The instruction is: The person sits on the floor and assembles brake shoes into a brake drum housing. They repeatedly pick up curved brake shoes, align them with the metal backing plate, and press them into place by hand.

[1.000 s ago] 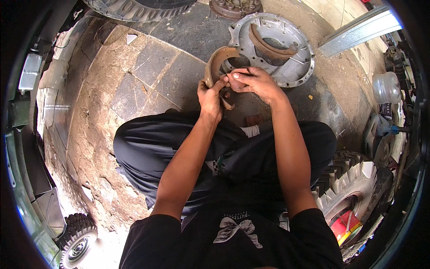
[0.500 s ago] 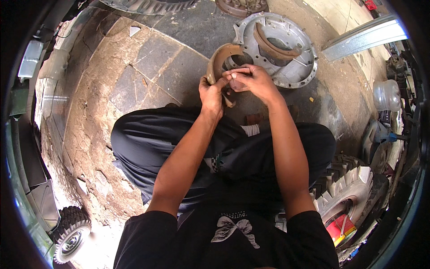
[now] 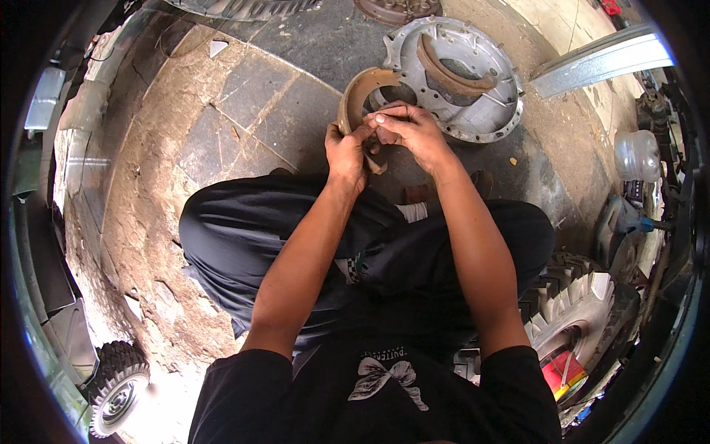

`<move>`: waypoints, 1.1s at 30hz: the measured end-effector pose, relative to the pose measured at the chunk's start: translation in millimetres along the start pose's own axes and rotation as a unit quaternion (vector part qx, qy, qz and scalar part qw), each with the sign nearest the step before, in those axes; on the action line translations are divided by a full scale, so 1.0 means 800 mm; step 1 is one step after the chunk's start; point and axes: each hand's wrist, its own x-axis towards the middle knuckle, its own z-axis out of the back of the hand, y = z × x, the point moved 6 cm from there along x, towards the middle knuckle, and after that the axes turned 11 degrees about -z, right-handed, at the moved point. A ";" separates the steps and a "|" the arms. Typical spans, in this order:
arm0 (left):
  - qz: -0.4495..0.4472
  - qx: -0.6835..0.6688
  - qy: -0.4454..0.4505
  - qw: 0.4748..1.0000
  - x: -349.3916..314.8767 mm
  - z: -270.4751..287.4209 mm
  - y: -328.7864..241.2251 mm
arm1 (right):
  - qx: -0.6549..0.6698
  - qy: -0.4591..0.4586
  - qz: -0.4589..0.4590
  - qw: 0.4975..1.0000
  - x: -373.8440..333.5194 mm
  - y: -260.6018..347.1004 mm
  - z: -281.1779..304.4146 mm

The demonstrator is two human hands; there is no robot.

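Observation:
A curved, rusty-brown brake shoe [image 3: 353,98] stands tilted in front of me, with my left hand [image 3: 346,157] closed round its near end. My right hand [image 3: 416,135] meets the left at the shoe's inner side, thumb and fingers pinched together. Something small and reddish-brown shows under those fingers, too hidden to name. Just beyond my hands, a round grey metal housing [image 3: 510,111] with holes round its rim lies on the floor. A second brake shoe [image 3: 444,72] rests inside it.
A rusty drum-like part [image 3: 398,9] sits at the far edge. To the right are a metal beam [image 3: 603,63], a clear plastic container [image 3: 637,156] and a big treaded tyre [image 3: 566,314]. A smaller wheel [image 3: 118,396] stands at lower left. Dark tiles [image 3: 262,89] and broken concrete cover the floor.
Both hands and the brake shoe have shifted slightly left. The right fingers have moved a little along the shoe's inner side, keeping their pinch.

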 end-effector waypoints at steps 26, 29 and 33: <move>-0.090 0.188 -0.084 0.974 -0.002 -0.001 -0.009 | -0.379 -0.234 0.375 0.813 0.021 0.065 -0.023; -0.058 0.186 -0.090 0.977 0.002 0.005 -0.005 | -0.376 -0.212 0.385 0.816 0.022 0.069 -0.029; -0.058 0.130 -0.096 0.985 0.008 0.014 0.002 | -0.403 -0.231 0.394 0.793 0.017 0.065 -0.032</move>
